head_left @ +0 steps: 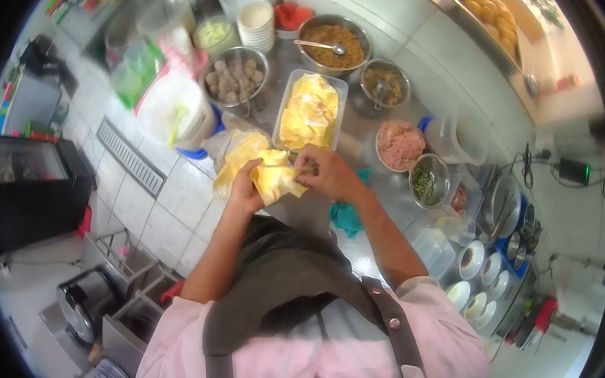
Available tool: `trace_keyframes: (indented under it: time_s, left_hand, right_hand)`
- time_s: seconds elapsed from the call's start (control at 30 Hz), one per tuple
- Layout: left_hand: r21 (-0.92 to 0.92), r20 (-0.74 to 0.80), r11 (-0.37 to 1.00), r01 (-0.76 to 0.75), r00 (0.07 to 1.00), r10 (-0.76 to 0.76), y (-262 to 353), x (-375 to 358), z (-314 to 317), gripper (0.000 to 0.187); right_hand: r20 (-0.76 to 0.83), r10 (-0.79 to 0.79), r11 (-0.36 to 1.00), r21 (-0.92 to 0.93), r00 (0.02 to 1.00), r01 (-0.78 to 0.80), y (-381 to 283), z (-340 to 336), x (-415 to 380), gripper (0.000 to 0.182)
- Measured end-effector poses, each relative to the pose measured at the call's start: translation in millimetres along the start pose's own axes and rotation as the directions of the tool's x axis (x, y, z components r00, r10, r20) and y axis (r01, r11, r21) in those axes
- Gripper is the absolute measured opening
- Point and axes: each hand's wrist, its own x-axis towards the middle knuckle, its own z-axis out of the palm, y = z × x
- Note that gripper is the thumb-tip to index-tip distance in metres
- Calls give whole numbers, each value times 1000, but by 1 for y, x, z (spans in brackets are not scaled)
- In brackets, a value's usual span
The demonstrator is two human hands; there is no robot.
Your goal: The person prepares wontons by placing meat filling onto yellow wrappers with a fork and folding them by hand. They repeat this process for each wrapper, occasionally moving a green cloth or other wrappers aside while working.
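Note:
My left hand (247,188) is closed around thin yellow wonton wrappers (275,176), held in front of my apron. Fingers pinched, my right hand (326,173) grips the wrappers at their right edge; whether anything else is between those fingertips is too small to tell. Just beyond both hands, a clear plastic tub (343,96) holds more folded yellow sheets (310,115). Beside my left hand lies a crumpled plastic bag (215,146) with yellow sheets in it. A teal cloth (346,219) rests on the counter below my right wrist.
Behind the tub stand a bowl of brown filling (335,42) with a spoon and a bowl of meatballs (234,77). Right of me are pink minced meat (400,145), chopped greens (424,183) and several small white bowls (471,259). A white bucket (173,111) stands left.

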Motion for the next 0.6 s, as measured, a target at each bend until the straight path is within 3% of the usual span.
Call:
trace_keyframes:
  time_s: [0.07,0.2,0.27,0.3,0.37,0.4,0.47,0.53,0.6]
  left_hand:
    - [-5,-94,994,-112,989,111,11,1,-9,44]
    - [-6,-46,983,-183,982,182,28,-8,-29,47]
    - [-23,1,980,-197,980,197,32,-18,-28,48]
    - [-40,47,977,-208,977,209,32,-23,-24,49]
    - [-53,135,974,-220,965,225,28,-30,-21,49]
    - [-63,174,971,-230,956,238,27,-33,-21,49]
    - [-121,252,974,-191,943,217,25,-32,-19,48]
    - [-109,265,976,-187,941,210,18,-35,0,49]
    - [-99,309,977,-188,928,210,10,-32,23,50]
  right_hand:
    - [-53,15,995,97,998,-10,0,-11,16,26]
    - [-129,-37,985,161,991,57,35,-30,60,30]
    - [-317,-62,984,-181,946,4,48,-40,75,33]
    - [-325,-59,984,-179,944,0,60,-41,80,33]
    - [-562,-213,935,-354,799,1,82,-41,86,30]
    - [-572,-213,935,-354,792,-4,81,-43,83,30]
    - [-543,77,992,-42,836,-118,82,-40,63,23]
    - [-460,127,951,308,879,24,115,-14,41,23]
    - [-370,274,892,442,887,-92,116,15,6,22]
